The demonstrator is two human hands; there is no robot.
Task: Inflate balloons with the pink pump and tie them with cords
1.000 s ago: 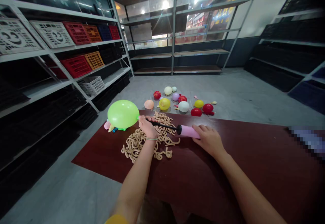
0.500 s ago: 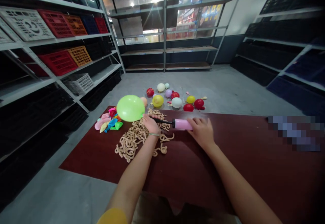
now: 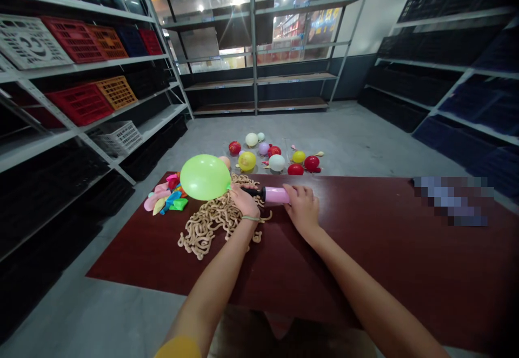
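Note:
A swollen light-green balloon (image 3: 205,177) stands out to the left of my left hand (image 3: 244,202). That hand is closed round the balloon's neck at the nozzle end of a hand balloon pump (image 3: 277,195), and its fingers partly hide the joint. The pump has a pink barrel and a black front part and lies roughly level above the table. My right hand (image 3: 303,207) wraps the pump's right end. Beneath and left of my left hand lies a heap of tan, wavy, worm-like pieces (image 3: 205,225).
Flat balloons in several colours (image 3: 166,196) lie on the dark red table (image 3: 324,282), left of the heap. Inflated balloons (image 3: 277,163) rest on the floor beyond its far edge. Shelves with crates (image 3: 81,104) line the left; a blurred patch (image 3: 450,200) covers something at right.
My right hand has moved left, closer to my left hand, and less of the black part of the pump shows. The green balloon looks slightly larger. The whole view has shifted a little.

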